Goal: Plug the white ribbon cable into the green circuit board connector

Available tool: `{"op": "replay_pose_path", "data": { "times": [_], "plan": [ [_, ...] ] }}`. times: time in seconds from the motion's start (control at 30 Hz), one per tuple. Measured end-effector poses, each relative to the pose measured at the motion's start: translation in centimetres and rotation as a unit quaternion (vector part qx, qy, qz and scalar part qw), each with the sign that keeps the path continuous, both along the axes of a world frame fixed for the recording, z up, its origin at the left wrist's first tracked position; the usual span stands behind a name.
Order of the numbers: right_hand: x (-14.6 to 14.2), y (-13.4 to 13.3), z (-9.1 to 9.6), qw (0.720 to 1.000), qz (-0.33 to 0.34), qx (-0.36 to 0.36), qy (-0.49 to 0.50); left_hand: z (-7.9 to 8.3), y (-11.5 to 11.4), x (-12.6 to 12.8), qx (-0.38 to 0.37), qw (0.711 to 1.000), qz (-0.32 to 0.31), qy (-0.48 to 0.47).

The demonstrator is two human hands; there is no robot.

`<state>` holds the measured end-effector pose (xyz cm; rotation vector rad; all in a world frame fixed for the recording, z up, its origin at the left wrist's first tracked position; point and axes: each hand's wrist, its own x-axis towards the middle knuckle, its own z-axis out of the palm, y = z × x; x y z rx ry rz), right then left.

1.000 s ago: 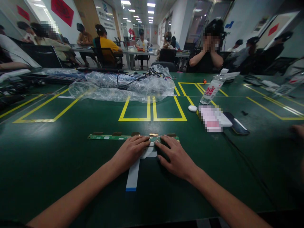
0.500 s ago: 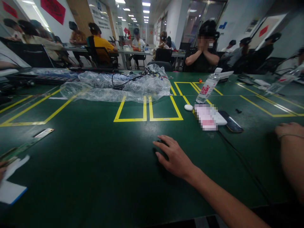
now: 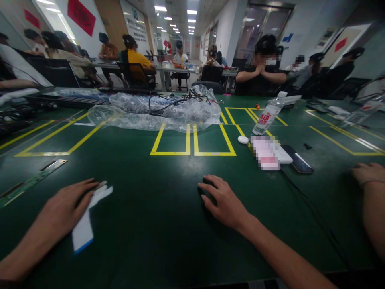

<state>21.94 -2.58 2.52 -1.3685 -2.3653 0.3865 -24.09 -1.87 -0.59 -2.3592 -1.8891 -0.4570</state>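
My left hand (image 3: 64, 206) is closed, its thumb and fingers pinching a white flat ribbon cable (image 3: 82, 230) near its upper end. The cable hangs bent below the fingers, with a blue strip along its lower end. To the left of that hand, a long narrow green circuit board (image 3: 33, 182) lies on the green table (image 3: 144, 224). My right hand (image 3: 224, 200) rests over the middle of the table with its fingers apart and nothing in them.
Clear plastic wrap (image 3: 168, 114) with black cables lies across the back, behind yellow tape outlines (image 3: 170, 153). At right are a water bottle (image 3: 269, 114), a white oval object (image 3: 243, 139), a phone (image 3: 297, 159) and a black cord (image 3: 309, 206). Another person's arm (image 3: 374, 200) rests at the right edge.
My left hand has come in from the left edge, carrying the white ribbon cable rightward, apart from the circuit board. My right hand has hardly moved. The view has shifted slightly.
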Motion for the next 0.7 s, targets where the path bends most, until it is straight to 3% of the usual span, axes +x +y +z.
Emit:
{"op": "replay_pose_path", "data": {
  "times": [0.07,0.2,0.27,0.33,0.4,0.53,0.7],
  "plan": [
    [-0.1,0.0,-0.1,1.0,0.002,0.002,-0.002,-0.8,0.9,3.8,-0.02,0.998,-0.057,-0.015],
    [-0.2,0.0,-0.2,1.0,0.006,0.007,-0.01,-0.5,1.7,15.3,-0.031,0.978,-0.204,-0.036],
    [-0.2,0.0,-0.3,1.0,0.006,0.011,-0.016,0.2,2.0,20.0,-0.03,0.97,-0.237,-0.048],
    [-0.2,0.0,-0.4,1.0,0.008,0.016,-0.018,0.7,2.3,22.7,-0.026,0.965,-0.253,-0.057],
    [-0.2,0.0,-0.6,1.0,0.01,0.019,-0.019,0.9,2.5,23.8,-0.025,0.963,-0.262,-0.063],
    [-0.1,0.0,-0.8,0.999,0.013,0.02,-0.027,1.1,2.6,23.6,-0.042,0.961,-0.26,-0.08],
    [-0.1,-0.1,-0.5,0.999,0.012,0.009,-0.029,1.3,3.3,20.5,-0.066,0.971,-0.216,-0.08]
  ]
}}
